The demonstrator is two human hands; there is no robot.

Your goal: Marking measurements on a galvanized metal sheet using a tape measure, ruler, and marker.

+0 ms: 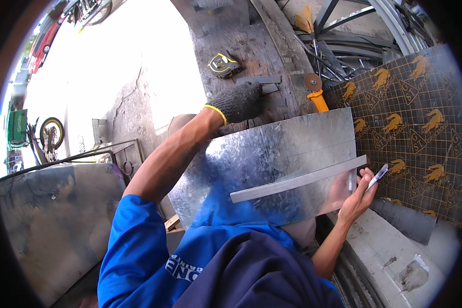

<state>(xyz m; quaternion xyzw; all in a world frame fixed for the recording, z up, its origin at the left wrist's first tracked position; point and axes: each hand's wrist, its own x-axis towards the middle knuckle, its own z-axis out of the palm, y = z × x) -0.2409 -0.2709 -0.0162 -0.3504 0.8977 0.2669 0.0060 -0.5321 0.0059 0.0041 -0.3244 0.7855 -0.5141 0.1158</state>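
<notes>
My left hand [237, 103], in a dark knitted glove with a yellow cuff, reaches over the wooden bench. Its fingers are curled down on a small grey metal strip [270, 89], with the fingertips hidden. Similar flat strips [264, 79] lie beside it. My bare right hand [355, 201] is closed on a white pen [379, 175] with a dark tip, at the right edge of a shiny metal sheet [272, 149]. The sheet lies across my lap and the bench's near end. On it rests a long, straight metal bar [297, 179], slanting up to the right.
A black and yellow tape measure [224, 64] sits on the bench [226, 41]. Right of it stands an orange-handled tool with a round disc [317, 92]. A printed dark board [405, 133] leans at the right. Another metal sheet [61, 220] is at the left.
</notes>
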